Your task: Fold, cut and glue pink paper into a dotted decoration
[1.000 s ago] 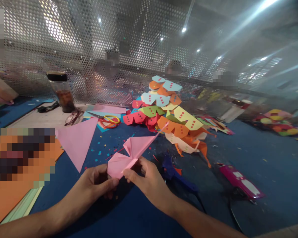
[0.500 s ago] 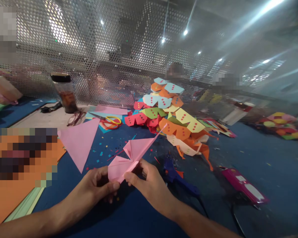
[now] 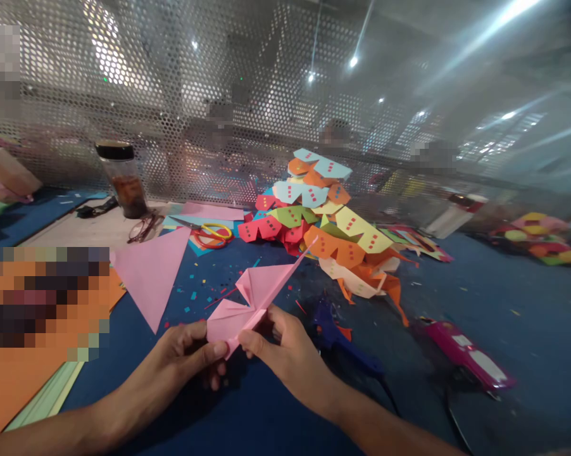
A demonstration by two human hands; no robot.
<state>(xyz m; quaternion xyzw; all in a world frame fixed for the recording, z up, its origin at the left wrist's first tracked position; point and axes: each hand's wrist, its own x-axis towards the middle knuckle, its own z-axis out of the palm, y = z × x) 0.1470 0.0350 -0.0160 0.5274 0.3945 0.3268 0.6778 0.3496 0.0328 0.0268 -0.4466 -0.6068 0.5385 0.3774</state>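
Between my two hands is a folded pink paper butterfly (image 3: 261, 288), its wings spread and a thin pointed end reaching up to the right. My left hand (image 3: 193, 358) pinches its lower left edge between thumb and fingers. On the lower middle fold, my right hand (image 3: 285, 345) grips with thumb and forefinger, its fingertips partly behind the paper. A pink paper triangle (image 3: 155, 272) lies to the left of the butterfly. Beyond it rests a pair of scissors (image 3: 214, 234) with red and yellow handles. Close to my right hand lies a blue glue gun (image 3: 345, 342).
A pile of colourful folded paper butterflies (image 3: 333, 221) stands ahead. At the left are stacked coloured sheets (image 3: 38, 386), a jar with a black lid (image 3: 124, 180) and eyeglasses (image 3: 143, 228). A magenta case (image 3: 468, 354) with a cord lies right. Paper scraps dot the blue table (image 3: 518, 278).
My left thumb has shifted slightly up along the lower edge of the paper butterfly. Both hands keep hold of it, and the things on the table stay put.
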